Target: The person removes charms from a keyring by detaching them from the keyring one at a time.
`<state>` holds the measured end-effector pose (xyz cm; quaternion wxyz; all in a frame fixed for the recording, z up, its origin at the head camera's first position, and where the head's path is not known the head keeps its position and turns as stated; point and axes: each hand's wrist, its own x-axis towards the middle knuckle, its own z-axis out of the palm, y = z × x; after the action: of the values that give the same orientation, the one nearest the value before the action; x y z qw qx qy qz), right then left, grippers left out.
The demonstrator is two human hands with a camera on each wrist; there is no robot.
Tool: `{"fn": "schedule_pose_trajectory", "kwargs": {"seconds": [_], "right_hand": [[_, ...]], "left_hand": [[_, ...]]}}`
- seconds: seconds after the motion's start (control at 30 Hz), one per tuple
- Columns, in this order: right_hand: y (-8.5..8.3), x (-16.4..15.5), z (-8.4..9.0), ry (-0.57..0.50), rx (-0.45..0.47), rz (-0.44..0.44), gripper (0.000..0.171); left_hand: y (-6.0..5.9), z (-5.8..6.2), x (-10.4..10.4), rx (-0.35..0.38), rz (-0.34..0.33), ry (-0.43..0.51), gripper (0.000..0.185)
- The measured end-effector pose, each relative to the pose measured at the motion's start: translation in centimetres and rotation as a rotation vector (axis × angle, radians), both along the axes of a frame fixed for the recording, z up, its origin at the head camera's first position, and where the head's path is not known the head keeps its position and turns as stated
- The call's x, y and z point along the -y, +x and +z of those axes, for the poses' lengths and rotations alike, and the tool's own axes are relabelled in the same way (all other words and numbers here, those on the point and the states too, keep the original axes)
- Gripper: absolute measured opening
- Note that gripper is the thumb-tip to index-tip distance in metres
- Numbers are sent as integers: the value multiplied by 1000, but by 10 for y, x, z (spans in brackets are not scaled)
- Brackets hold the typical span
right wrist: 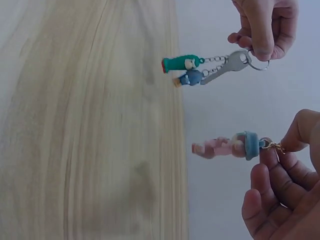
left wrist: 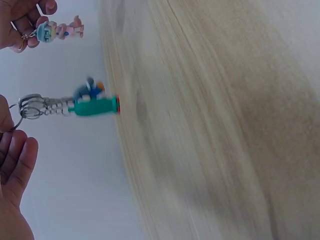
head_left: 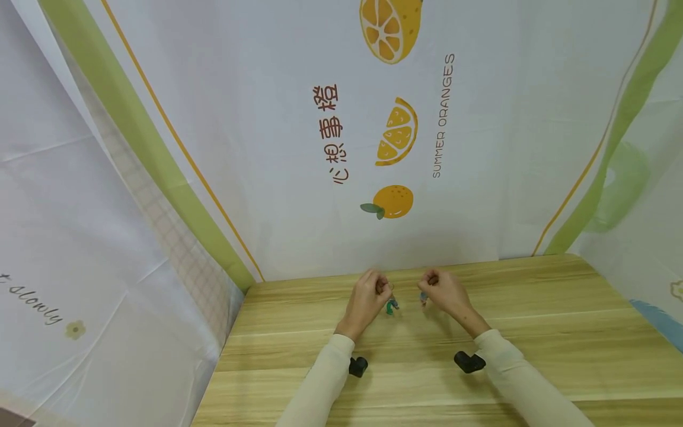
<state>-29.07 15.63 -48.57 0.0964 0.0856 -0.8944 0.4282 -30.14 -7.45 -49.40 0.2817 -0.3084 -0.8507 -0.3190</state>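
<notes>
My left hand (head_left: pixel 380 289) pinches the ring of a keychain (right wrist: pixel 227 67) that carries a silver key, a green charm (head_left: pixel 392 306) and a small blue charm (right wrist: pixel 189 77). It hangs just above the wooden table (head_left: pixel 523 332). My right hand (head_left: pixel 431 281) pinches the clasp of a second keychain, a pink figure with a blue hat (right wrist: pixel 227 146), also seen as the pink figure (head_left: pixel 423 298) in the head view. The two hands are a short way apart near the back of the table. The left wrist view shows the green charm (left wrist: pixel 95 106) and the pink figure (left wrist: pixel 60 31).
A white cloth printed with oranges (head_left: pixel 395 136) hangs right behind the hands as a back wall, with more cloth on both sides. A black camera mount (head_left: pixel 358 366) sits on each wrist, the other mount (head_left: pixel 469 362) on the right. Bare wooden tabletop lies in front of the hands.
</notes>
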Motion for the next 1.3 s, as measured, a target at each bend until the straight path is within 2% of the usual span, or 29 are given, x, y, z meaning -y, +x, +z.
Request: {"fn": "schedule_pose_trajectory", "kwargs": {"seconds": [0.17, 0.63, 0.9, 1.3], "right_hand": [[0, -5, 1, -19, -5, 12, 16], [-4, -21, -1, -76, -22, 62, 14], [-4, -27, 0, -63, -48, 105, 19], [-9, -36, 0, -40, -89, 86, 15]], "left_hand": [[-1, -1, 0, -41, -11, -17, 7], [-3, -1, 3, -53, -28, -38, 6], [-4, -3, 4, -20, -26, -47, 6], [-4, -3, 5, -24, -20, -47, 9]]}}
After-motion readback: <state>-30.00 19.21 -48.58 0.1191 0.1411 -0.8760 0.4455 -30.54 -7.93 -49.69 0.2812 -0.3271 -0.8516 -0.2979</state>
